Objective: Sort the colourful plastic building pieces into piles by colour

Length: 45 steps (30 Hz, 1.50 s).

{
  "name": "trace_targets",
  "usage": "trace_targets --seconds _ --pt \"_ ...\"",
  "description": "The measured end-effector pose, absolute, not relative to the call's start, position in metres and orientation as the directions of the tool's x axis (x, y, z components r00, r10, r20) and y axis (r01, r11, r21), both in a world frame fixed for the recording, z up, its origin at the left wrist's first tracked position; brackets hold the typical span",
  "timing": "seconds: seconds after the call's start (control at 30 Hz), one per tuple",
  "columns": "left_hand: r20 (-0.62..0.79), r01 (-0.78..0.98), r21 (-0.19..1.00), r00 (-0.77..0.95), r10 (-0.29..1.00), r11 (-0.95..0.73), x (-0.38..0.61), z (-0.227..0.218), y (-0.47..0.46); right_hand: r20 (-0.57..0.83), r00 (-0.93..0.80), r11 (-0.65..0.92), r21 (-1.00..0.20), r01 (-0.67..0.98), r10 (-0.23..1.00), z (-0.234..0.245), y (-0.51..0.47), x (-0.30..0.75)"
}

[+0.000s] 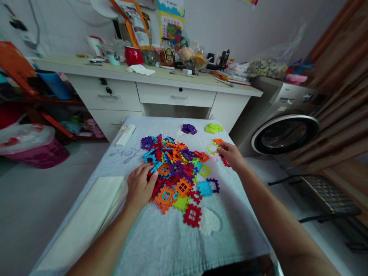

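A heap of plastic interlocking tiles (169,168) in purple, red, orange, blue and yellow-green lies on the cloth-covered table (135,234). My left hand (140,183) rests against the heap's near left side, thumb apart from the fingers; some fingertips are hidden among the tiles. On the far right, my right hand (231,154) pinches a yellow-green frame-shaped tile (212,148). Close by that hand lie orange tiles (218,141) and red tiles (225,161). Farther back are a purple pile (189,128) and a yellow-green pile (214,128).
A white oblong box (125,136) lies at the table's far left, and a folded pale cloth (86,218) along its left edge. Behind stands a cluttered white desk (175,90). To the right are a washing machine (283,115) and a stool (327,193).
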<state>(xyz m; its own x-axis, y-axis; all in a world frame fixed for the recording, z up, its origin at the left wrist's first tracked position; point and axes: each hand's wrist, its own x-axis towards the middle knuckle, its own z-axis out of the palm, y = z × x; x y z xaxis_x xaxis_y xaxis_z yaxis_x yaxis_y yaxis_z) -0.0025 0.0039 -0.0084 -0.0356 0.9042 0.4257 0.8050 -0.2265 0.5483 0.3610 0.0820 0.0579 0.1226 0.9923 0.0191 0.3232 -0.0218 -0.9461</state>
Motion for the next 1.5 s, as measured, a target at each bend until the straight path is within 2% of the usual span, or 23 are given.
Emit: trace_targets --seconds 0.17,0.37,0.63,0.83,1.07,1.17,1.3,1.4,1.5 --pt "0.411 0.793 0.567 -0.039 0.911 -0.222 -0.004 -0.01 0.005 0.012 0.385 -0.079 -0.972 0.22 0.923 0.054 0.149 0.369" --pt "0.401 0.787 0.58 -0.051 0.915 -0.21 -0.005 -0.012 0.006 -0.088 0.59 -0.166 -0.983 0.079 0.803 0.05 0.213 0.375" --pt "0.397 0.781 0.588 -0.054 0.916 -0.209 -0.005 -0.011 0.006 -0.145 0.652 -0.182 -0.983 -0.01 0.745 0.039 0.259 0.377" --pt "0.391 0.785 0.583 -0.044 0.919 -0.211 -0.006 -0.011 0.006 -0.163 0.608 -0.184 -0.982 -0.029 0.777 0.042 0.26 0.374" --pt "0.397 0.794 0.571 -0.047 0.916 -0.207 -0.005 -0.011 0.006 -0.159 0.498 -0.214 -0.975 0.055 0.853 0.055 0.212 0.384" --pt "0.405 0.794 0.569 -0.046 0.913 -0.212 -0.004 -0.01 0.005 -0.089 0.397 -0.156 -0.978 0.141 0.913 0.061 0.175 0.384" --pt "0.415 0.798 0.561 -0.041 0.909 -0.22 -0.003 -0.008 0.004 -0.031 0.051 -0.049 -0.908 0.417 0.998 0.062 0.108 0.379" --pt "0.418 0.805 0.551 -0.037 0.908 -0.221 -0.002 -0.008 0.003 -0.087 -0.261 0.099 -0.775 0.624 0.961 0.061 0.053 0.373" --pt "0.426 0.813 0.537 -0.031 0.904 -0.225 -0.002 -0.008 0.004 -0.095 -0.41 0.255 -0.65 0.716 0.907 0.061 0.009 0.366"
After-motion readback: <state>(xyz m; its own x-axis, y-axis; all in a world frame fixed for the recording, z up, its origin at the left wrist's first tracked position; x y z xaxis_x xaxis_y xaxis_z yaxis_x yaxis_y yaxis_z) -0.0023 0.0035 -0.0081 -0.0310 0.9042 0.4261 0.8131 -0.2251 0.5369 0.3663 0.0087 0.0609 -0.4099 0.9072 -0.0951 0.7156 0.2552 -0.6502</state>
